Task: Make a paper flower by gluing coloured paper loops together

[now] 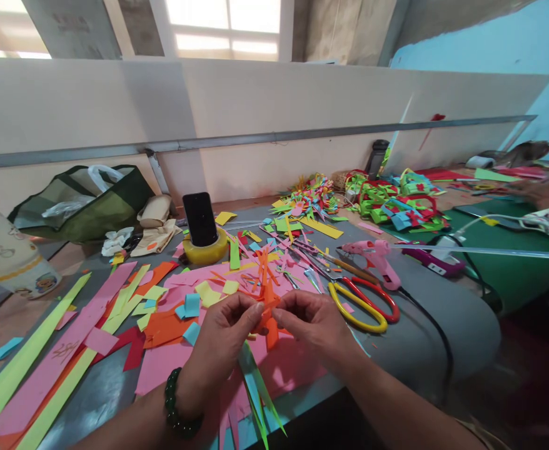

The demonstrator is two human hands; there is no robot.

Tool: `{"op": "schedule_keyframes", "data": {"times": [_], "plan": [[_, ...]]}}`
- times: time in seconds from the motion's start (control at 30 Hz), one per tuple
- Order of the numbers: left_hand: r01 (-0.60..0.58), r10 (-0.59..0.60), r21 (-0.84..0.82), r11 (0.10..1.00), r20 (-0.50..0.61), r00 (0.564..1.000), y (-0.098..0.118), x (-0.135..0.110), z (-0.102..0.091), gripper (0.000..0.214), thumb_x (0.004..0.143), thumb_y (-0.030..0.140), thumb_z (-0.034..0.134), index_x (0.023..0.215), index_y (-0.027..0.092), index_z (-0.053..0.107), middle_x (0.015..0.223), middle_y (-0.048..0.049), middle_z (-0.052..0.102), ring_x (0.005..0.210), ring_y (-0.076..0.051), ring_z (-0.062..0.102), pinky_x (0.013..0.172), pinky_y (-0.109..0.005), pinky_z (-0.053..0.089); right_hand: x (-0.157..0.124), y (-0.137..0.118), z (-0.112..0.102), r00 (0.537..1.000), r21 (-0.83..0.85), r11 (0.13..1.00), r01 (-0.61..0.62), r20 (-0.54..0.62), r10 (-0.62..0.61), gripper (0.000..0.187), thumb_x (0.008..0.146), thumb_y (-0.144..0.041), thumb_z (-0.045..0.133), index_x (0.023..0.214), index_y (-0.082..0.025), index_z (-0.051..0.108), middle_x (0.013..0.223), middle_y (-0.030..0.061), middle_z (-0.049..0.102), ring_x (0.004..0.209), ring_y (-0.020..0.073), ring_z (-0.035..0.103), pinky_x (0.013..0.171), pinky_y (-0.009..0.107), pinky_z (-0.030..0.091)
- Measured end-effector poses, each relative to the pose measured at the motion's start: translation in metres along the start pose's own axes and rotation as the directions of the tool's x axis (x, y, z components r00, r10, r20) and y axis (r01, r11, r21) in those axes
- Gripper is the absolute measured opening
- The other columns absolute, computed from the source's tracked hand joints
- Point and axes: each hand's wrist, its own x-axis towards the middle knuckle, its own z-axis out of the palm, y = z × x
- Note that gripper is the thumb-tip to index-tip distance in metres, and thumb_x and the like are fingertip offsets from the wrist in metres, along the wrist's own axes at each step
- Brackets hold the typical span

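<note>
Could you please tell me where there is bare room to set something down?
The grey surface looks bare right of the scissors, around the black cord; a smaller patch lies between the pale green strip and the pink sheet. Scraps crowd the space around the orange paper in the left hand and right hand.

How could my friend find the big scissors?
Find the gray table, then the person's right hand over it. The big scissors lie just beyond it, handles to the right. One handle is yellow and the other red, unlike the pink glue gun just behind them.
</note>
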Motion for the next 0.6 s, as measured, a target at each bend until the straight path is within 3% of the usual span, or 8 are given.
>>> {"op": "schedule_keyframes", "data": {"times": [0.6], "plan": [[-0.019,0.019,-0.027,0.999,-0.008,1.000,0.0002,-0.0015,0.0009,0.027,0.079,0.037,0.065,0.064,0.016,0.057,0.060,0.0019,0.055,0.060,-0.011,0.049,0.060,-0.022,0.041,0.0004,-0.0013,0.0038,1.000,-0.014,1.000,0.005,-0.005,-0.006,0.020,0.072,-0.034,0.067,0.066,-0.016,0.062,0.062,-0.0007,0.059,0.057,0.0096,0.051,0.054,0.022,0.040]]}}
